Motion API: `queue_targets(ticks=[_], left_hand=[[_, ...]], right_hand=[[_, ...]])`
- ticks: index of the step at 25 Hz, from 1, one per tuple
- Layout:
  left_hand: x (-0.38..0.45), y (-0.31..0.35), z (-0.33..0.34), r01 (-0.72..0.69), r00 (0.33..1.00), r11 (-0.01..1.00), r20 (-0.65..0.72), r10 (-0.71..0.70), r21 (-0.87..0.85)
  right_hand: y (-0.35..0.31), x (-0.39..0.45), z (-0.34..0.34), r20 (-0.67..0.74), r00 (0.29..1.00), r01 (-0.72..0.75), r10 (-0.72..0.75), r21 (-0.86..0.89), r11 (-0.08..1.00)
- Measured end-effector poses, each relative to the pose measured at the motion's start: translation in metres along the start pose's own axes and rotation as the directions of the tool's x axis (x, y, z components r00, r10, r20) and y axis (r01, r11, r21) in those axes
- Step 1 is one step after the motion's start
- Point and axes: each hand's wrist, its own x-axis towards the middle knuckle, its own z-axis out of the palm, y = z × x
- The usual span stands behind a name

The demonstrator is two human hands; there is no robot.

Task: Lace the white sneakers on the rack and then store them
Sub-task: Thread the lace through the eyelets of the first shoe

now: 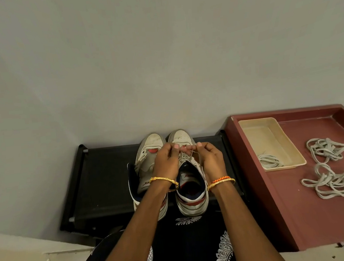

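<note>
Two white sneakers (170, 171) sitting side by side on top of the black rack (100, 177), toes to the wall, heels toward the camera. Left hand (166, 163) and right hand (209, 158) both up over the eyelets of the right-hand shoe, each pinching an end of a thin pale lace (192, 152) between curled fingertips, so both grasping, neither relaxed. Lace looks flat, floppy and light, zero stiffness of its own, so probably best held right at the tip where the hard end should be, otherwise just going to buckle instead of poking through a hole. Shoes themselves look light but bulky, padded collars soft, soles stiff; heel or collar likely the easy place to grab when storing. Worn leather, not slippery, nothing fragile here. Spare laces (330, 167) in loose tangles on the maroon tray (265, 205) to the right, one more bundle in the beige bin (249, 124) at its far left corner; those will snag on each other if lifted carelessly. Hard to make out: how many eyelets already threaded, since both hands cover the tongue area. Left-hand shoe half hidden under the left forearm, can't say if laced at all. Lace tips too small and blurry to judge. Lower rack shelves out of sight, tray cut off at the right edge.
</note>
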Motion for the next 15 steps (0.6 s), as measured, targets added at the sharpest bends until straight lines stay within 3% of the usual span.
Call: queue_targets(ticks=[4,9,15], left_hand=[[0.003,0.0,0.003,-0.072,0.99,0.996,0.12,0.079,-0.061],[0.015,0.001,-0.009,-0.137,0.943,0.991,0.304,0.132,-0.007],[0.031,0.007,-0.019,0.098,0.912,0.995,0.396,-0.104,0.037]], right_hand=[[0.009,0.005,-0.002,0.032,0.993,0.121,-0.117,-0.176,0.977],[0.002,0.012,-0.005,0.152,0.987,0.088,-0.059,-0.19,0.978],[-0.005,0.013,-0.013,0.174,0.984,0.062,-0.025,-0.209,0.976]])
